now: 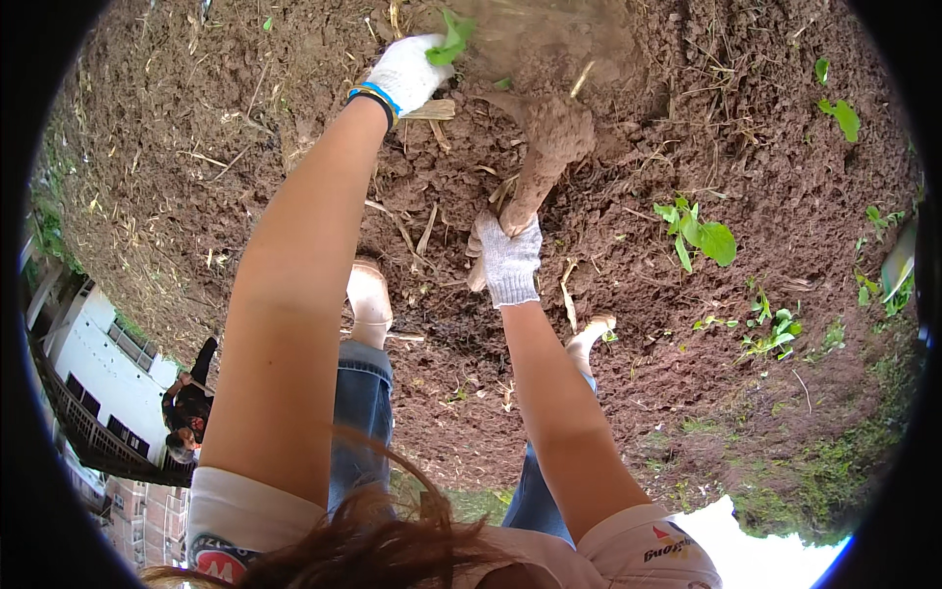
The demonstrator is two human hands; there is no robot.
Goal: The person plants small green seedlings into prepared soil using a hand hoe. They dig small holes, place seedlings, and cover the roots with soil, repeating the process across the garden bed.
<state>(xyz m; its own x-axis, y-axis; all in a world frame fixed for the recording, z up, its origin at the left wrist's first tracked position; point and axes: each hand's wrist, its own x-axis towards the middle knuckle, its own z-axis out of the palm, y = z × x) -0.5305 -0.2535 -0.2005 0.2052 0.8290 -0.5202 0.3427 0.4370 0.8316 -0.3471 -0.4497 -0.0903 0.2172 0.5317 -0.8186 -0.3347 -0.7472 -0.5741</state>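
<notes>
My left hand (411, 73), in a white knit glove, is at the top of the view, low over brown tilled soil (456, 169). Green seedling leaves (452, 37) stick out from its fingers; their stem is hidden by the glove. My right hand (508, 258), also gloved, grips the short handle (536, 184) of a digging tool that looks like a hand hoe. Thick soil cakes the tool's head (559, 129), and its far end blurs into the ground. A dry stalk piece (430, 110) lies just below my left hand.
Loose leafy seedlings (699, 232) lie on the soil at right, with more seedlings (773, 335) nearer me. My bare feet (368, 294) stand apart on the soil. Dry straw (427, 232) is scattered around. Another person (190, 412) holds a handle near a white building (110, 346).
</notes>
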